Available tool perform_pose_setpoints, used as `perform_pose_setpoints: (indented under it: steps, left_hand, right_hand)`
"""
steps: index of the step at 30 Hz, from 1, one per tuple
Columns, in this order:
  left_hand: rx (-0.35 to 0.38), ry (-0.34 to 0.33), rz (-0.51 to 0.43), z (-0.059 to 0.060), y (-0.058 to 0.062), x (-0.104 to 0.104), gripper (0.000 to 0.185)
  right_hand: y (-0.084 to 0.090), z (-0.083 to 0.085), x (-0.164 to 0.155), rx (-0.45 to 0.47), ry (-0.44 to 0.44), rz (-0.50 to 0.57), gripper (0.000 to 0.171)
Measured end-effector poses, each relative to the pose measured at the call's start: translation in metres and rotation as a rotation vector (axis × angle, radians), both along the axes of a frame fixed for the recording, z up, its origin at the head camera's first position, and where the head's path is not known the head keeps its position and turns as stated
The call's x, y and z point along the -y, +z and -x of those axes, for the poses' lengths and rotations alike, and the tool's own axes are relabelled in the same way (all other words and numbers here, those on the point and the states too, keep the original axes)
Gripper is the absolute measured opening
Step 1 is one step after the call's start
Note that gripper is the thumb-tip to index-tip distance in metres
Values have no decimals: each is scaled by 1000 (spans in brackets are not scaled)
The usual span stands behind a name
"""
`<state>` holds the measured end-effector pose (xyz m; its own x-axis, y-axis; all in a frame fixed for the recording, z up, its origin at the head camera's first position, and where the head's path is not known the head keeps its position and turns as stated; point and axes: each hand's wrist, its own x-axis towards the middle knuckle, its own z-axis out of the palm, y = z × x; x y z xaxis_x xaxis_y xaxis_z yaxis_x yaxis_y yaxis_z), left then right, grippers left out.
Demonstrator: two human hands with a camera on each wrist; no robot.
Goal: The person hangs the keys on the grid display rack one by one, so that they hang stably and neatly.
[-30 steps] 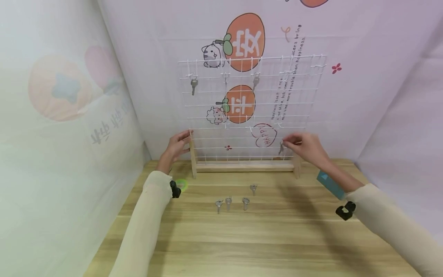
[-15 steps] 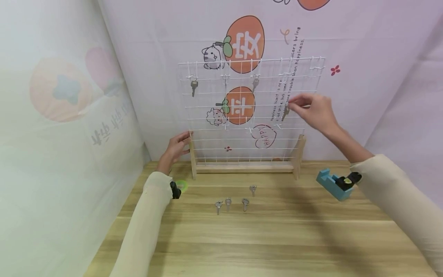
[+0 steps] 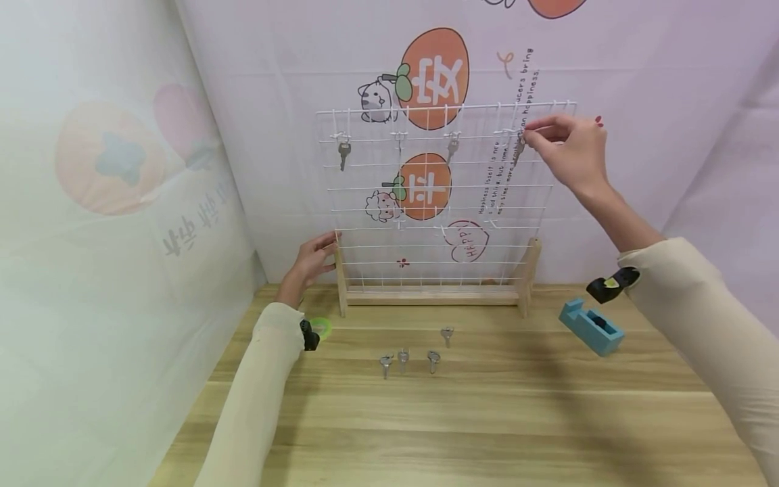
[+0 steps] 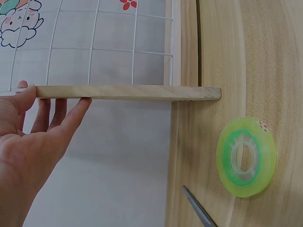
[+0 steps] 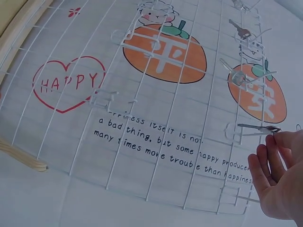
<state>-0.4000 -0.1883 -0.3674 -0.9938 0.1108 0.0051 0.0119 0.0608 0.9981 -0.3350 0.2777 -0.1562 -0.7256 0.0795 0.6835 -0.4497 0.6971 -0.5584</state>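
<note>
Setting: wooden table [image 3: 487,433] against a pale printed backdrop of orange fruit and cartoon animals.

Item: white wire grid rack [image 3: 438,203] on a wooden base, upright at the table's far edge. Two keys hang from hooks on its top row, at left [image 3: 343,154] and near centre [image 3: 452,146].

Item: four loose keys [image 3: 414,355] on the table before the rack, three in a row and one just behind.

Item: green tape roll [image 3: 321,327] by my left sleeve; blue tape dispenser [image 3: 592,327] to the right, near the rack's right foot. Nothing stands between my hands and the rack.

My left hand [image 3: 312,258] rests on the rack's left wooden post [image 4: 128,92], fingers straight behind it and thumb in front; the left wrist view shows this, plus a dark pointed tip beside the roll that I cannot identify.

My right hand [image 3: 569,150] pinches a silver key [image 3: 519,147] at the top right of the grid. The right wrist view shows the key [image 5: 259,127] lying level at a white hook [image 5: 233,131], fingertips [image 5: 271,142] touching its head. It is slim and plain metal.
</note>
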Motion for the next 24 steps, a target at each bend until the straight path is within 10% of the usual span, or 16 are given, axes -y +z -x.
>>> perform_pose_setpoints:
  steps: [24]
  left_hand:
    - [12,3,7,3,0,1,45]
  right_hand:
    - [1,6,0,53,-26,-19,33]
